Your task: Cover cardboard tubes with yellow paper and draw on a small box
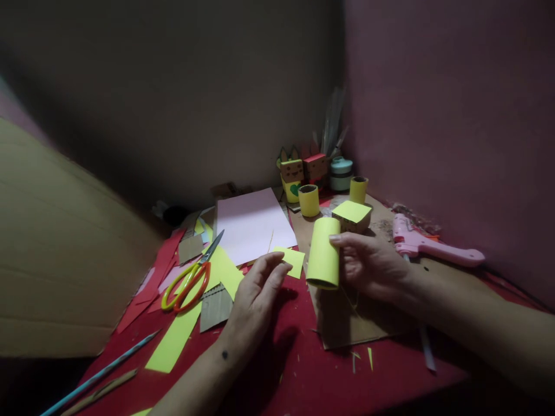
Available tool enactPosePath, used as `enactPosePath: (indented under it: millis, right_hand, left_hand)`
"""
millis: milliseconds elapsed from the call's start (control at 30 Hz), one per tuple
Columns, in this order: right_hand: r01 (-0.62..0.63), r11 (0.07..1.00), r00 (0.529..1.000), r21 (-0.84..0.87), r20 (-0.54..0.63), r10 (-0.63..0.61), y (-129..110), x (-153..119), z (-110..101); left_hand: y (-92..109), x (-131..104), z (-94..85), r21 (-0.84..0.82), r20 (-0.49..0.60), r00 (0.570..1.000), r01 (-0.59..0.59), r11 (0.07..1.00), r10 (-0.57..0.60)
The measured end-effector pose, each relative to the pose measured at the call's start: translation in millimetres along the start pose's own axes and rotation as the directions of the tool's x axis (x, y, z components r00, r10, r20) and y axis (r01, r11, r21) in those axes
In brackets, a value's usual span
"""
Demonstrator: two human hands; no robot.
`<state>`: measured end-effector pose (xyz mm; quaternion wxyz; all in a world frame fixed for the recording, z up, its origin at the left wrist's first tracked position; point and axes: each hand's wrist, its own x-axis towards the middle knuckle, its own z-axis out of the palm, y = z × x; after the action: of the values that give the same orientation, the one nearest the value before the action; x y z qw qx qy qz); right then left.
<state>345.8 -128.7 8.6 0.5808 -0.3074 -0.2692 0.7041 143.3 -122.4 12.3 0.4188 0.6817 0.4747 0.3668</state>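
My right hand [368, 263] grips a yellow paper-covered tube [323, 251], thumb on its side, the dark hollow lower end facing me. To the left, my left hand [260, 294] is half curled with thumb and fingertips slightly apart; nothing shows in it. Just beyond its fingertips lies a small yellow paper square [295, 263]. Under the tube is a cardboard sheet [347, 323] on the red tabletop. Behind the tube sits a cardboard piece with a yellow top [352, 212], near two short yellow rings [309, 201].
Scissors [191, 283] rest on paper scraps at left, beside a large pink sheet [254, 225]. A pink glue gun [433, 242] lies at right. Two small box figures [292, 173] and a teal container [341, 173] stand at the back. A striped stick [104, 370] lies front left.
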Motion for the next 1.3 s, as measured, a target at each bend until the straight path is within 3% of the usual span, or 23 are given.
enactPosePath:
  millis: [67, 200, 567, 833, 967, 1033, 1067, 1133, 1200, 1233, 1300]
  right_hand:
    - [-0.068, 0.992, 0.997, 0.105, -0.031, 0.072, -2.1, 1.2, 1.1]
    - [-0.162, 0.949, 0.987, 0.27, 0.035, 0.159, -4.1, 0.3, 4.2]
    - [-0.15, 0.954, 0.987, 0.261, -0.022, 0.162, -0.2, 3.8, 0.3]
    - [0.012, 1.0, 0.989, -0.002, 0.15, -0.011, 8.4, -1.9, 4.0]
    - [0.119, 0.956, 0.986, -0.267, 0.145, -0.082, 4.8, -5.1, -0.3]
    - [0.282, 0.821, 0.958, -0.497, 0.193, -0.213, 0.8, -7.8, -5.1]
    - [0.401, 0.678, 0.916, -0.616, 0.266, -0.3, -1.2, -9.4, -7.2]
    - [0.627, 0.212, 0.748, -0.749, 0.503, -0.433, -3.6, -12.6, -8.9]
    - [0.676, -0.286, 0.562, -0.679, 0.726, -0.395, -2.3, -14.8, -7.2]
    - [0.65, -0.458, 0.502, -0.606, 0.795, -0.34, -0.1, -15.2, -5.6]
    - [0.613, -0.628, 0.463, -0.479, 0.862, -0.207, 5.8, -14.2, -2.6]
  left_hand:
    - [0.2, 1.4, -0.5, 0.002, 0.009, 1.0, 0.015, 1.0, -0.015]
    - [0.5, 1.3, 1.1, -0.01, 0.057, 0.998, -0.026, 1.0, 0.026]
    - [-0.4, -6.4, 5.3, 0.164, 0.135, 0.95, -0.302, 0.939, 0.282]
    - [-1.1, -6.7, 10.6, 0.15, 0.125, 0.954, -0.288, 0.946, 0.271]
    - [0.9, -3.8, 8.2, 0.06, 0.083, 0.992, -0.104, 0.993, 0.099]
    - [1.3, -1.3, 5.2, -0.036, 0.102, 0.994, 0.028, 0.999, -0.024]
    - [1.2, 0.1, 3.5, -0.075, 0.121, 0.99, 0.083, 0.994, -0.073]
    - [0.7, 2.8, 0.4, -0.1, 0.156, 0.976, 0.167, 0.981, -0.15]
    - [0.6, 4.4, -1.7, -0.076, 0.182, 0.964, 0.21, 0.975, -0.193]
    - [0.9, 4.5, -2.2, -0.06, 0.201, 0.959, 0.218, 0.974, -0.202]
    - [2.1, 3.5, -2.5, -0.046, 0.262, 0.946, 0.209, 0.977, -0.19]
